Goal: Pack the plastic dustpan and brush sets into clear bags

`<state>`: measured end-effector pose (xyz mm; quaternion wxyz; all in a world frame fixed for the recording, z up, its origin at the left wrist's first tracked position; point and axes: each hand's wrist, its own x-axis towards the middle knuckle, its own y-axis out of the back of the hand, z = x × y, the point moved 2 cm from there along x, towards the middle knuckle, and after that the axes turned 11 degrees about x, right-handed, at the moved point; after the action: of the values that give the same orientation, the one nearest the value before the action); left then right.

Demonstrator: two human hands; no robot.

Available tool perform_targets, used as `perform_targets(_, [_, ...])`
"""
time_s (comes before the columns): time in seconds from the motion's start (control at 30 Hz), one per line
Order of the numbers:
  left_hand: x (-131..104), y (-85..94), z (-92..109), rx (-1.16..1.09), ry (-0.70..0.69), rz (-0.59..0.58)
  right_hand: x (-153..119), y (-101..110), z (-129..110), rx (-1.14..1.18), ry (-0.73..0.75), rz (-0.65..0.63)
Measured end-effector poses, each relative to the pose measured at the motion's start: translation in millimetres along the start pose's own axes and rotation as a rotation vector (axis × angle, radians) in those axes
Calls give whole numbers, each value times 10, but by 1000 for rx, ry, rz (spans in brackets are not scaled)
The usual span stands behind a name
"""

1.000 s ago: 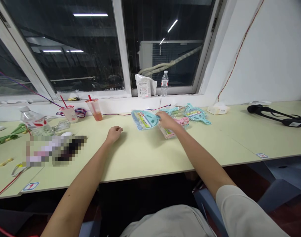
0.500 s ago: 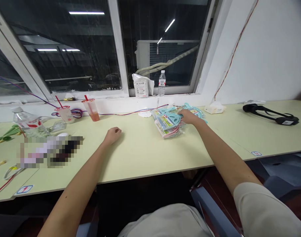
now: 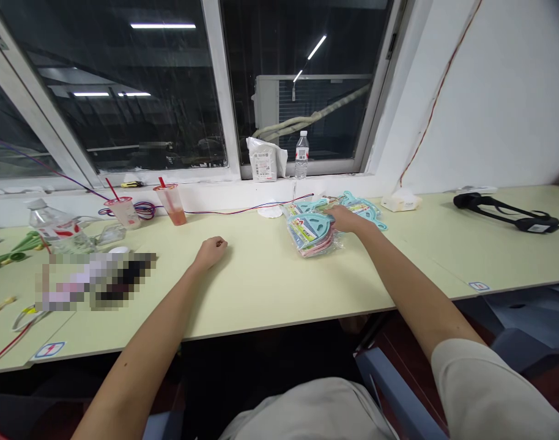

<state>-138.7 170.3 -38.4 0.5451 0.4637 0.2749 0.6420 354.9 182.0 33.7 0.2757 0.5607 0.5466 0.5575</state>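
My right hand (image 3: 344,219) is closed on the edge of a light-blue plastic piece in a clear packet (image 3: 311,227), on top of a small pile. Pink pieces in clear wrap (image 3: 320,246) show beneath it. Another light-blue packaged piece (image 3: 361,209) lies just behind and right of my right hand. My left hand (image 3: 211,252) rests on the pale yellow table (image 3: 261,287) with its fingers curled; whether anything small is inside cannot be made out.
Two cups with red straws (image 3: 173,205) and a large plastic bottle (image 3: 57,227) stand at the left. A water bottle (image 3: 302,156) is on the windowsill. A black strapped device (image 3: 504,214) lies at the right, past a tissue pack (image 3: 401,201).
My right hand has moved slightly left, and the top light-blue packet has shifted left and lies more squarely over the pink pieces. My left hand stays in place.
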Motion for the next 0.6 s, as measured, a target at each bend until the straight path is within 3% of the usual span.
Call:
perform_targets(0.13, [1, -4, -6, 2, 15, -13, 3, -16, -26, -55, -34, -58])
perform_targets(0.33, [-6, -20, -8, 37, 15, -27, 29, 74, -274, -3, 29, 131])
perform_targets(0.47, [-13, -71, 33, 157, 8, -21, -19, 121, -839, 147, 183, 345])
perform_targets(0.53, [-21, -115, 94, 213, -52, -14, -110, -9, -1258, 201, 280, 336])
perform_targets(0.6, [-32, -162, 175, 266, -148, 10, -252, -272, -1707, 244, 433, 232])
